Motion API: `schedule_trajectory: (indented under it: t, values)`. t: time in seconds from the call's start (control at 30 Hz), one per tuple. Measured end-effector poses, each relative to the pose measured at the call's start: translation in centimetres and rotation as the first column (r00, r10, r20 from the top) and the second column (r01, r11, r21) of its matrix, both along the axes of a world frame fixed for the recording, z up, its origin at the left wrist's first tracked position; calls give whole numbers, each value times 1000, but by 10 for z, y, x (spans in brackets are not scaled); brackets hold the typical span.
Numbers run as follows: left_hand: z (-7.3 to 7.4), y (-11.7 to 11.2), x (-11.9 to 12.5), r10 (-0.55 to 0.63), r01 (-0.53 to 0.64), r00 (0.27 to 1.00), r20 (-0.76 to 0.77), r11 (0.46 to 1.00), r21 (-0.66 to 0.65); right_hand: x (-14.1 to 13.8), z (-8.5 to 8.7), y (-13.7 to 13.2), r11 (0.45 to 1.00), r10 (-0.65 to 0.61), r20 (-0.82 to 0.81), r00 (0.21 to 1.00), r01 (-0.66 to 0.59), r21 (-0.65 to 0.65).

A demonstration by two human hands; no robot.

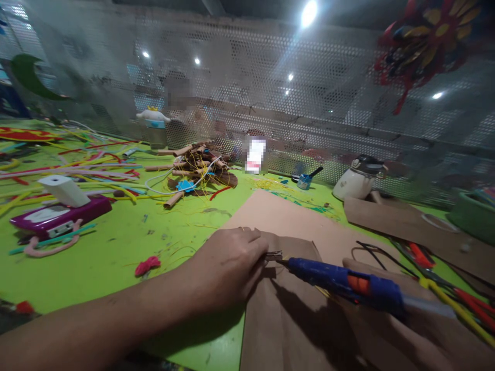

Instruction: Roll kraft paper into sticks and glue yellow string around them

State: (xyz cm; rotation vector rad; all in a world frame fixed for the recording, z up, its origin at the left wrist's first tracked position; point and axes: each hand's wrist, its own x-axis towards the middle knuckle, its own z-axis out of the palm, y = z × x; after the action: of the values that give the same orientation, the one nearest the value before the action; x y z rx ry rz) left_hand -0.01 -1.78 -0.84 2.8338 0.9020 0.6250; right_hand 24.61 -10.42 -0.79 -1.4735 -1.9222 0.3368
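My left hand (232,263) rests on the edge of a brown paper sheet (286,330), its fingers curled in a pinch on a small dark piece (274,255). A blue glue gun (344,282) with an orange trigger points its nozzle at that piece. My right hand (390,309) holds the gun from the right, mostly hidden behind it and in shadow. A larger pinkish cardboard sheet (294,216) lies under the brown paper on the green table (104,257).
Several coloured pipe cleaners (77,170) and a pile of brown rolled sticks (197,167) lie at the back left. A purple case (58,216) with a white block sits left. A white kettle (358,180), a small blue pot (304,181) and pliers (421,255) are right. A mesh wall stands behind.
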Motion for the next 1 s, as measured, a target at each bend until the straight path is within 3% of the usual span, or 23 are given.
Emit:
schedule_trajectory:
  t: [0.27,0.47,0.63,1.0]
  values:
    - [0,1,0,-8,8,1000,-3,1000,7,11,-2,3,998,23,23,999,-22,-57]
    - [1,1,-1,-11,11,1000,-11,1000,19,12,-5,1,1000,-17,20,1000,17,-12]
    - [2,1,0,-22,22,1000,-16,1000,22,10,-6,-2,999,5,2,1000,-5,-53]
    - [-5,2,1,-30,32,999,-18,995,97,12,-7,-1,999,-41,-25,999,40,-17]
